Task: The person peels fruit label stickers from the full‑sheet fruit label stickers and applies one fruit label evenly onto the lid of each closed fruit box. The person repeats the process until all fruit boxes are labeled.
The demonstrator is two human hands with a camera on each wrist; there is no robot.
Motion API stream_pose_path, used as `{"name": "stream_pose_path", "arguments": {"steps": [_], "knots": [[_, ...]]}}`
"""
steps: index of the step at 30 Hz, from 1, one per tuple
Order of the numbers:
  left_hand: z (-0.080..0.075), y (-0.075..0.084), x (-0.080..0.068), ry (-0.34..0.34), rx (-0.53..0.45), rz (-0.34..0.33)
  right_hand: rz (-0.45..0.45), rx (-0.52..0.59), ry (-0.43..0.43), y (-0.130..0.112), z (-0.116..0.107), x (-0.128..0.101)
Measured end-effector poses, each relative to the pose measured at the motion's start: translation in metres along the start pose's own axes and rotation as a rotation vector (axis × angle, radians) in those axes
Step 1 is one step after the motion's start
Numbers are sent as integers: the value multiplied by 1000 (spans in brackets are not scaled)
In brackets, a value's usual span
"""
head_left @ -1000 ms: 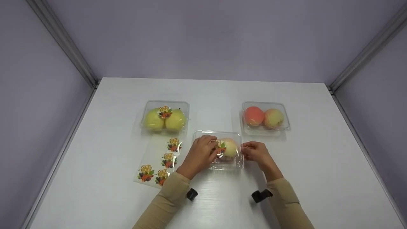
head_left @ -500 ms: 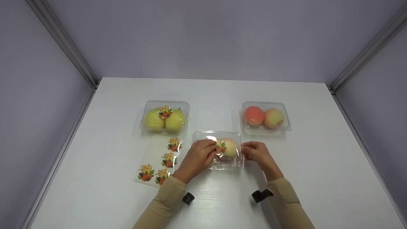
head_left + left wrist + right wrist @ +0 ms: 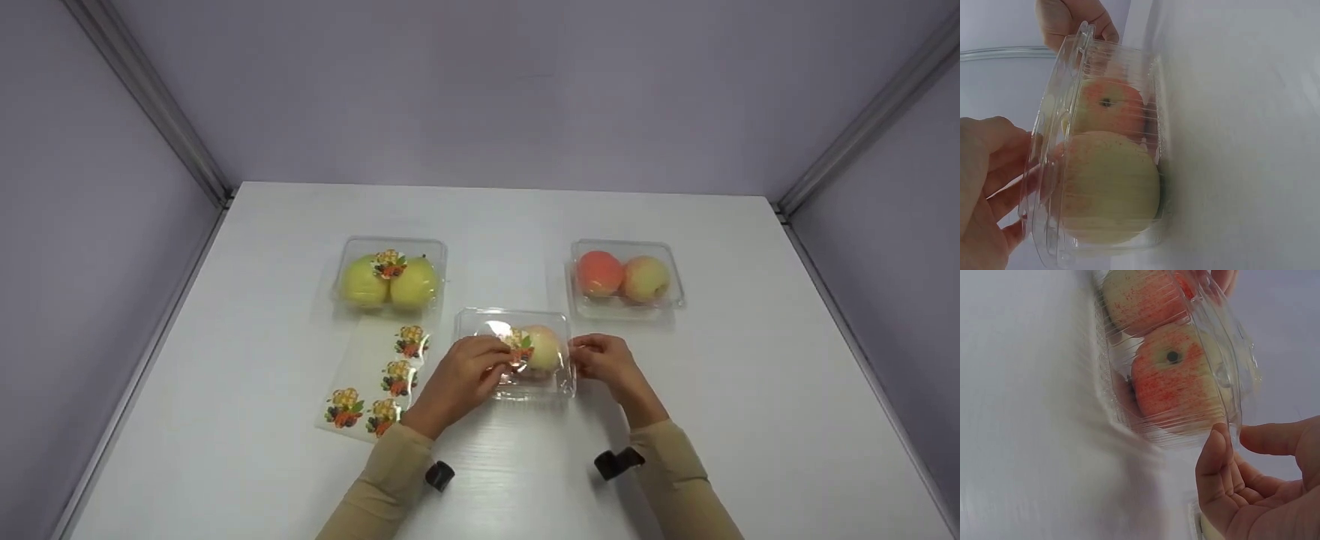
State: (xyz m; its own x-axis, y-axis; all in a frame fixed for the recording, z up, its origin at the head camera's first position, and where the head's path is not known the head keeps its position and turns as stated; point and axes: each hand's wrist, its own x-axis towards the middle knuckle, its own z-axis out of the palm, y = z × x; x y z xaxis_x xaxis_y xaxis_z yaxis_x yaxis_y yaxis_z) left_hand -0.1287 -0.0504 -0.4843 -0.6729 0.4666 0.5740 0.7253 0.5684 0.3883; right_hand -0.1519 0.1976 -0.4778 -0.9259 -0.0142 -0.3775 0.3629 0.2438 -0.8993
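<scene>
Left hand [image 3: 459, 377] fingers press a sticker [image 3: 519, 346] onto the clear box [image 3: 551, 382] lid. Right hand [image 3: 606, 361] fingers pinch the box's right edge. Box sits mid-tabletop [image 3: 750, 420], two apples [image 3: 1107, 185] inside.

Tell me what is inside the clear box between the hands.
The clear box holds two reddish-yellow apples, plain in both wrist views. From the head view the left hand and a sticker cover one apple.

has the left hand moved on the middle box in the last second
Yes. The left hand has slid back toward the person, away from the box of yellow fruit, uncovering more of the middle box lid; its fingertips remain at the sticker.
</scene>
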Motion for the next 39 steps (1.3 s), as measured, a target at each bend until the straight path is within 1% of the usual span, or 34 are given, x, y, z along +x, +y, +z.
{"name": "stream_pose_path", "arguments": {"steps": [3,5,9,13,21,26,30,35,39], "knots": [[-2,-2,1,22,-21,-7,1,-7,9,0,0,0],[-4,-2,1,25,-37,-19,2,-5,6,0,0,0],[-8,-2,1,11,-75,-75,8,10,-1,-1,1,1],[-12,-2,0,0,-110,-132,14,-2,-5,0,1,1],[-21,-8,-4,19,-160,-223,6,-51,-31,0,-2,-2],[-25,-12,-7,20,-157,-281,4,-75,-43,-1,-3,-5],[-27,-13,-9,25,-161,-356,3,-75,-63,0,-5,-5],[-31,-14,-10,39,-180,-499,-7,-63,-119,2,-9,-6],[-32,-17,-12,48,-182,-571,-13,-44,-165,3,-12,-7]]}}
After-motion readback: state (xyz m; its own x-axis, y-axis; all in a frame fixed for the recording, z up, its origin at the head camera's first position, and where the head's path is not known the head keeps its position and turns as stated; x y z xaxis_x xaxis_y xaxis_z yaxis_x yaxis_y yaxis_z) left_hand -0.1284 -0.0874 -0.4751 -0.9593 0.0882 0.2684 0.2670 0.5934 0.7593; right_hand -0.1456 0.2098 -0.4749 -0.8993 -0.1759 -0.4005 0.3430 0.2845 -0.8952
